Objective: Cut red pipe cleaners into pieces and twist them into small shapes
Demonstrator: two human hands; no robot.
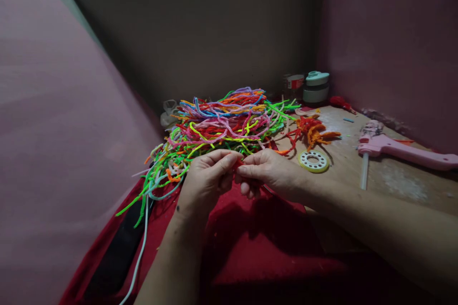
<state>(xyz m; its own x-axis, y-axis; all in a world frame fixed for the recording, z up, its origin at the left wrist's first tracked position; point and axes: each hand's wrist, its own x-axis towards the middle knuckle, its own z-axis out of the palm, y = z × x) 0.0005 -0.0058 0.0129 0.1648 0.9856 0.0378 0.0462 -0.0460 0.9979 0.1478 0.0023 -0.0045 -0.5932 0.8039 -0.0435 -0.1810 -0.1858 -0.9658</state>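
Pinching small red piece point(237, 165), left hand point(209, 171) and right hand point(266, 170) fingers closed on it. Pipe-cleaner pile point(223, 126) far; tape roll point(307, 166), pink glue gun point(400, 150) right on bench point(341, 171).

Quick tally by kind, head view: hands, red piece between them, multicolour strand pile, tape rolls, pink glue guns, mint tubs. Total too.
Hands (left hand, right hand): 2
Red piece: 1
Strand pile, strands too tangled to count: 1
Tape roll: 1
Pink glue gun: 1
Mint tub: 1
Total: 7
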